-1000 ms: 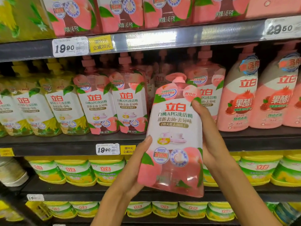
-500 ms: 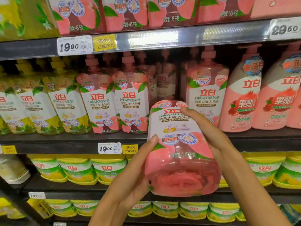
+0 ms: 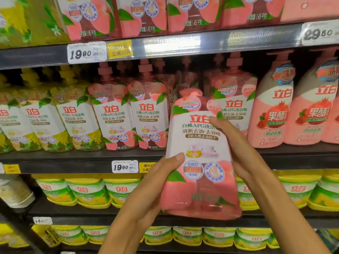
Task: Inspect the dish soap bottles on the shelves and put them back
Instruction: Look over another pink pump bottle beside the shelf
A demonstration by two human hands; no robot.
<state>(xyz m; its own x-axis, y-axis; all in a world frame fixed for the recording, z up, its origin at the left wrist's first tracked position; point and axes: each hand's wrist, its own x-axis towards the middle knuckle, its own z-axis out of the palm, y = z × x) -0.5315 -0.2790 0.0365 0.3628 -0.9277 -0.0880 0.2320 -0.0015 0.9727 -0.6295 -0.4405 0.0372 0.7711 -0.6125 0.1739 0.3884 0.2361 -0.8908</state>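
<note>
Bottle point(image 3: 200, 156), pink peach dish soap w/ white label, was held upright in front of the shelves, label facing the camera, pump top approx. level w/ the middle shelf's stock. Left hand point(image 3: 156, 182) gripped its lower left edge, thumb across the front beside the green leaf print. Right hand point(image 3: 238, 149) gripped the right edge higher up, thumb curled over the label text. Both hands closed round the bottle; fingers behind it not visible.

Head view, middle shelf point(image 3: 73, 158): a gap stood in the peach row directly behind the held bottle, between two matching peach bottles point(image 3: 132, 114) to the left and one point(image 3: 236, 99) to the right. Yellow bottles point(image 3: 55, 121) far left, pomegranate bottles point(image 3: 275, 107) far right. Price tag point(image 3: 125, 166) read 19.90. Yellow-green tubs point(image 3: 88, 191) filled the shelf below.
</note>
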